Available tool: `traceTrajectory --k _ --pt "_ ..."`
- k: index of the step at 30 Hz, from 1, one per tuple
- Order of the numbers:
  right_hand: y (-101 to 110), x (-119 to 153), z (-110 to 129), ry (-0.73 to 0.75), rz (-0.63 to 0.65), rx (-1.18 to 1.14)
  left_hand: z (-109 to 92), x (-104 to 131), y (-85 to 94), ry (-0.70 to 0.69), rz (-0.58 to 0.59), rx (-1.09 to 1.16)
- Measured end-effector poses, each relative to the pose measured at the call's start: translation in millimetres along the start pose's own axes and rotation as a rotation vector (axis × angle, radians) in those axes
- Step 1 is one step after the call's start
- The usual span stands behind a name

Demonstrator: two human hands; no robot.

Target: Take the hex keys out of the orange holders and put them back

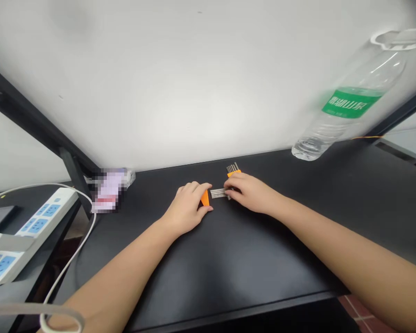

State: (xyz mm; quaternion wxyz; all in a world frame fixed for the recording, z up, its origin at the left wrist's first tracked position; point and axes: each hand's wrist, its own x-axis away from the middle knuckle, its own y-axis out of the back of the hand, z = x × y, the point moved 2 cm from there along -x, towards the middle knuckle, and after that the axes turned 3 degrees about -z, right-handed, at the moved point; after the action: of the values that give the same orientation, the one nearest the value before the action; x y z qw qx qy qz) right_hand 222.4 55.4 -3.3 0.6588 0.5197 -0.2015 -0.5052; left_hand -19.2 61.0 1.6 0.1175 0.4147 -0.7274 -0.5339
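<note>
In the head view, my left hand (189,207) is closed round a small orange piece (205,199), its thumb and fingers on either side. My right hand (248,190) pinches at the right end of several thin silver metal rods (217,193), which lie side by side and reach toward the orange piece. A narrow gap shows between the rods and that piece. Just beyond my right fingers is an orange holder (234,173) with several metal rods sticking out of its far side. My right fingers partly hide the holder and the rod ends.
Both hands are over a black tabletop (225,263) against a white wall. At the back right stands a large clear bottle (350,104) with a green label. A pixelated item (109,189) is at the back left. A white power strip (38,226) and a white cable (85,240) are on the left.
</note>
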Motion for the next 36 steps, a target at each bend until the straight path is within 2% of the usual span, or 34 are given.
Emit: traceTrajectory --k 4,9,15,17,20,25,30,36 --pt "8 0 -9 -0.082 -0.027 0.031 0 0 0.1 0.003 -0.007 0.000" --pt "9 -2 -13 -0.173 0.020 0.051 -1 0 0.8 -0.003 -0.010 0.013" --pt "11 2 -15 -0.322 0.050 0.231 0 0 1.4 0.004 -0.024 0.047" --pt "13 2 -18 -0.338 0.054 0.203 1 0 1.1 0.016 -0.031 0.059" --pt "16 1 -18 -0.297 0.024 -0.012 1 -1 1.1 0.023 -0.042 0.068" --pt "20 0 -3 -0.081 -0.096 -0.244 0 -1 2.3 0.028 -0.048 0.067" --pt "20 1 10 0.033 -0.126 -0.269 1 0 2.7 0.033 -0.060 0.078" --pt "21 1 14 0.136 -0.107 -0.199 2 0 2.8 0.022 -0.071 0.102"
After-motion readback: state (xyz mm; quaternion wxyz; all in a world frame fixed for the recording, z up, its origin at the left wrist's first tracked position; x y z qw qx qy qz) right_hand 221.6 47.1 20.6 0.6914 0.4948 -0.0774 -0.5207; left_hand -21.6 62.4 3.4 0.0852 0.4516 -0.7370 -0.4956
